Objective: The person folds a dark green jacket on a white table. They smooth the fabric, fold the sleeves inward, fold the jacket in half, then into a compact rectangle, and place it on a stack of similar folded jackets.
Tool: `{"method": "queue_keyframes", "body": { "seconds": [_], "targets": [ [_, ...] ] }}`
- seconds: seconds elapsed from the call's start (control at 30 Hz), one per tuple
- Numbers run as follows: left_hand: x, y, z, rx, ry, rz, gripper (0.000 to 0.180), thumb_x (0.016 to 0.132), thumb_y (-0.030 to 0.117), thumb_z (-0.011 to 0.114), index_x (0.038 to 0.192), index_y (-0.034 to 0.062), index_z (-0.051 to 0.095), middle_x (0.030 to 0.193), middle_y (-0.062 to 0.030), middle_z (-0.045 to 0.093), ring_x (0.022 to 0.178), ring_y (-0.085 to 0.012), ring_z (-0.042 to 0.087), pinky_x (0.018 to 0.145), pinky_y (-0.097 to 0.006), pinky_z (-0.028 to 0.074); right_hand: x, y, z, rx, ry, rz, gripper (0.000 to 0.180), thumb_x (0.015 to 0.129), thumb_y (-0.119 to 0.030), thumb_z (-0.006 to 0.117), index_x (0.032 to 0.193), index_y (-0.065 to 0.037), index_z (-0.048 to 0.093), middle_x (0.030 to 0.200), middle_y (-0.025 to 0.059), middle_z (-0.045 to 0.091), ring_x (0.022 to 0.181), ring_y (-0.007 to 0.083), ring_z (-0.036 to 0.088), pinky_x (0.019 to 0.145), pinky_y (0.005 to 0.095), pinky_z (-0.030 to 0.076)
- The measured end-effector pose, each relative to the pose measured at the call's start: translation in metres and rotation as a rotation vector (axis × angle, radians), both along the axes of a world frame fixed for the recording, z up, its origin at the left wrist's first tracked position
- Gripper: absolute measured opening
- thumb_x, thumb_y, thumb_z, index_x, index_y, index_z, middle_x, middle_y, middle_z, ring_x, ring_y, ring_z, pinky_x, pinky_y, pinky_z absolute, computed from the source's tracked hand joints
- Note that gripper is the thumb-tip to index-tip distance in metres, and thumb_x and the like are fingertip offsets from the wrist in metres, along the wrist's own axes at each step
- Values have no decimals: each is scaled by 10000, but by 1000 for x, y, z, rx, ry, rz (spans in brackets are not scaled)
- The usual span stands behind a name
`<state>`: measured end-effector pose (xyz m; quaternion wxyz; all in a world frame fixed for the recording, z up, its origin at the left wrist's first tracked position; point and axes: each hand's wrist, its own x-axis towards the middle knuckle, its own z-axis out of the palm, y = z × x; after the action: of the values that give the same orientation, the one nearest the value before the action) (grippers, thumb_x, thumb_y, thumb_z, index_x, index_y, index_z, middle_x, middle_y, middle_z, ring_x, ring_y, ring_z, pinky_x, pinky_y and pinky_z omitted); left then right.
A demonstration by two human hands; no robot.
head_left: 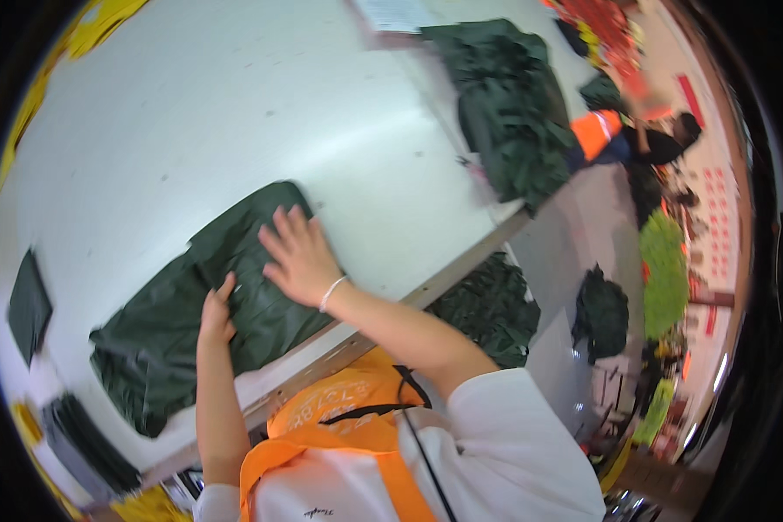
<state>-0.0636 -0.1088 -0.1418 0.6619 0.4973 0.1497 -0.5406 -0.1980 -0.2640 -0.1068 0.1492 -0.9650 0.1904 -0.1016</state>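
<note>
A dark green piece of thin fabric, like a garment (170,317), lies partly folded and wrinkled on the white table along its near edge. My right hand (300,261) rests flat on its right part, fingers spread, holding nothing. Closer to the middle of the fabric, my left hand (217,311) is closed on a fold, with the thumb raised and the fingers partly hidden.
The white table (235,113) has a wooden near edge. A dark green fabric pile (513,113) sits at its far right, a small folded green piece (30,306) at the left, and a dark folded stack (87,444) below that. Another green heap (487,309) lies beneath the edge. A person (626,139) stands beyond.
</note>
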Motion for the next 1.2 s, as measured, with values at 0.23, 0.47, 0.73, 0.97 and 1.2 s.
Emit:
{"method": "queue_keyframes", "body": {
  "seconds": [0.23,0.47,0.73,0.97,1.2],
  "targets": [
    [6,-1,-17,-69,23,-58,406,900,234,598,1216,-8,514,1097,-141,630,950,-284,642,830,-437,543,-17,-14,11,162,-45,79,636,884,-437,515,1416,-131,349,1509,206,171,1390,407,130,1096,571,120],
    [14,43,-32,252,-944,146,392,904,118,579,1255,-26,481,1207,-157,558,1098,-218,554,962,-309,418,-27,15,-15,145,36,188,657,862,-440,551,1419,-159,346,1516,185,173,1398,399,119,1114,546,107],
    [2,61,79,568,-1839,-798,962,573,583,742,1365,137,426,1487,-105,291,1378,-349,218,1081,-564,177,-4,51,13,-81,349,267,766,790,-455,642,1415,-135,334,1475,239,225,1363,434,189,1054,606,202],
    [12,118,29,482,-1695,-751,1084,530,657,718,1425,172,344,1518,-38,241,1398,-307,190,1096,-570,144,189,71,86,361,653,627,379,853,-370,584,813,-3,666,719,135,652,654,261,633,645,351,488],
    [26,122,20,275,-1574,-693,1071,584,647,695,1436,125,308,1522,-47,212,1399,-281,180,1097,-549,154,489,231,-24,774,220,434,387,885,-336,509,774,-2,669,745,166,661,773,283,638,733,374,478]
  ]
}}
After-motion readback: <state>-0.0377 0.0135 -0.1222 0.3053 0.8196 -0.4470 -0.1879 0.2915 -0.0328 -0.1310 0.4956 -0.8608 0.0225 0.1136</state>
